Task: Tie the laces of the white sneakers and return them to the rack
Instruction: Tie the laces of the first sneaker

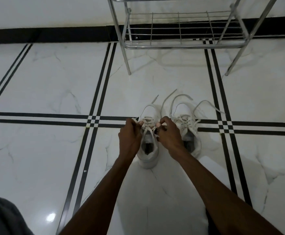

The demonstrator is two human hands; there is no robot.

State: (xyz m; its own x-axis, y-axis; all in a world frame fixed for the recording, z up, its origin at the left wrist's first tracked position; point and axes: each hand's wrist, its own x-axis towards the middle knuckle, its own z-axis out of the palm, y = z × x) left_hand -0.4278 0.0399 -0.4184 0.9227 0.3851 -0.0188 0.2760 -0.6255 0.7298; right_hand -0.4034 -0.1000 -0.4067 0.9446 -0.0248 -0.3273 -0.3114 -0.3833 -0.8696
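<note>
You had the left sneaker [149, 133] heel-toward-you on the floor [53, 82], so your left hand [130, 134] and right hand [168, 133] each pinched its laces [146, 123]. The right sneaker [187, 126] sat alongside, untied, near the rack [180, 44].

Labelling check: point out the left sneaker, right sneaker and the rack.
left sneaker [151, 111], head view, on its toe cap.
right sneaker [182, 108], head view, on its toe cap.
rack [180, 45], head view, on the lower shelf's front rail.

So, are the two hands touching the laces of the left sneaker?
Touching. The head view shows the left hand and right hand pinching the laces of the left sneaker.
</note>
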